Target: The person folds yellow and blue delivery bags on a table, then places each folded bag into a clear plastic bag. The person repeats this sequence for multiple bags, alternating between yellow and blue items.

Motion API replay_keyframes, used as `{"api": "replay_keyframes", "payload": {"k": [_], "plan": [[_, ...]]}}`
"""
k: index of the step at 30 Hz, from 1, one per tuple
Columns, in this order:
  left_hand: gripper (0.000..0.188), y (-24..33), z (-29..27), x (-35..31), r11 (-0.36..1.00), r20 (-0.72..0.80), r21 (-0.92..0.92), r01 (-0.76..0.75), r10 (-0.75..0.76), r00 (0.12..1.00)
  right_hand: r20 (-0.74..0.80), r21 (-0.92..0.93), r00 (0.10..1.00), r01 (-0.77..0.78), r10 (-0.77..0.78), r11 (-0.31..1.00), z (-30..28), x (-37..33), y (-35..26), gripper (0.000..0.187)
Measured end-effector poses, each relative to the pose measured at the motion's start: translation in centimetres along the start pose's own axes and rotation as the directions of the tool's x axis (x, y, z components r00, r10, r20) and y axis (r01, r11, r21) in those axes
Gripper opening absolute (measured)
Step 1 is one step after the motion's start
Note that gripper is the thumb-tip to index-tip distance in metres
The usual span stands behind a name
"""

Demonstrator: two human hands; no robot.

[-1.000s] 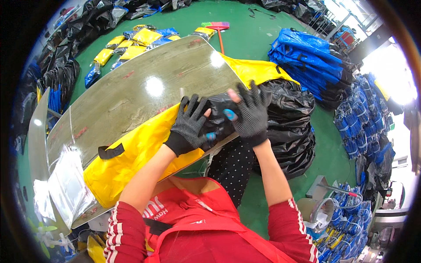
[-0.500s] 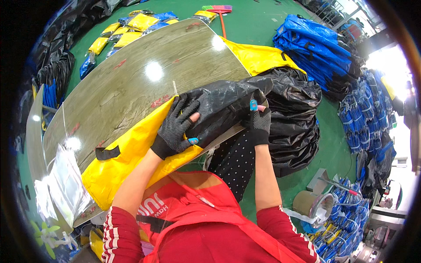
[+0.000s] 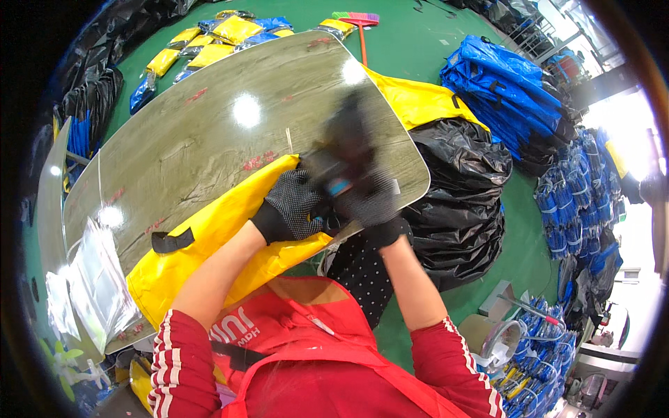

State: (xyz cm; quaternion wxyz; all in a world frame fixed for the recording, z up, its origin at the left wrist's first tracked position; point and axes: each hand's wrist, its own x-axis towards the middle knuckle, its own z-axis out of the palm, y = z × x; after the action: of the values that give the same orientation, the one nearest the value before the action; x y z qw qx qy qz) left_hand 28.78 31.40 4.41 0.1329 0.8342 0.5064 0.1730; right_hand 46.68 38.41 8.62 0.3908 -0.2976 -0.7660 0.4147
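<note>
A yellow sheet with a black end [image 3: 209, 237] lies folded lengthwise along the near edge of the wood-patterned table. My left hand [image 3: 291, 205], in a black dotted glove, is closed on it where yellow meets black. Just to its right my right hand [image 3: 369, 202], gloved alike, is closed on the black part [image 3: 345, 129], bunched and raised over the tabletop. Motion smears that hand and the black material, so its exact grip and folds are unclear. A blue cover shows on one finger. A black strap patch [image 3: 173, 241] sits on the yellow part.
Clear plastic sleeves [image 3: 101, 285] lie at the table's left end. A heap of black and yellow sheets [image 3: 460, 188] hangs beyond its right edge. Blue bundles [image 3: 498, 90] stand farther right. Packed yellow and blue pieces [image 3: 233, 29] and a broom [image 3: 362, 38] are on the green floor.
My right hand has moved left toward my left hand, bringing the black end off the table's right side and back over the tabletop. My left hand has curled its fingers in.
</note>
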Motion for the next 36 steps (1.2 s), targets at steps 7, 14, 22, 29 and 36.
{"api": "replay_keyframes", "payload": {"k": [7, 14, 22, 29, 36], "plan": [[0.068, 0.3, -4.2, -3.5, 0.933, 0.010, -0.063, 0.353, -0.353, 0.935, 0.194, -0.214, 0.860, 0.506, -0.472, 0.835, 4.8, -1.0, -3.4, 0.041], [0.027, -2.2, -6.9, -11.5, 0.918, -0.317, 0.013, 0.397, -0.373, 0.872, 0.410, -0.455, 0.853, 0.497, -0.322, 0.738, 8.4, -4.8, -4.3, 0.073], [0.038, 0.3, -5.1, -11.9, 0.841, -0.451, -0.416, 0.346, -0.521, 0.725, 0.594, -0.400, 0.789, 0.461, -0.160, 0.792, 6.2, 0.1, -4.9, 0.043], [0.062, 0.3, 0.1, -10.6, 0.864, -0.266, 0.142, 0.483, -0.436, 0.860, 0.402, -0.460, 0.892, 0.390, -0.205, 0.798, 12.9, -1.4, -4.6, 0.068], [0.069, 0.7, -5.1, -27.4, 0.579, -0.446, 0.239, 0.779, -0.647, 0.618, 0.351, -0.701, 0.932, 0.330, -0.097, 0.632, 16.8, -4.1, -3.1, 0.088]]}}
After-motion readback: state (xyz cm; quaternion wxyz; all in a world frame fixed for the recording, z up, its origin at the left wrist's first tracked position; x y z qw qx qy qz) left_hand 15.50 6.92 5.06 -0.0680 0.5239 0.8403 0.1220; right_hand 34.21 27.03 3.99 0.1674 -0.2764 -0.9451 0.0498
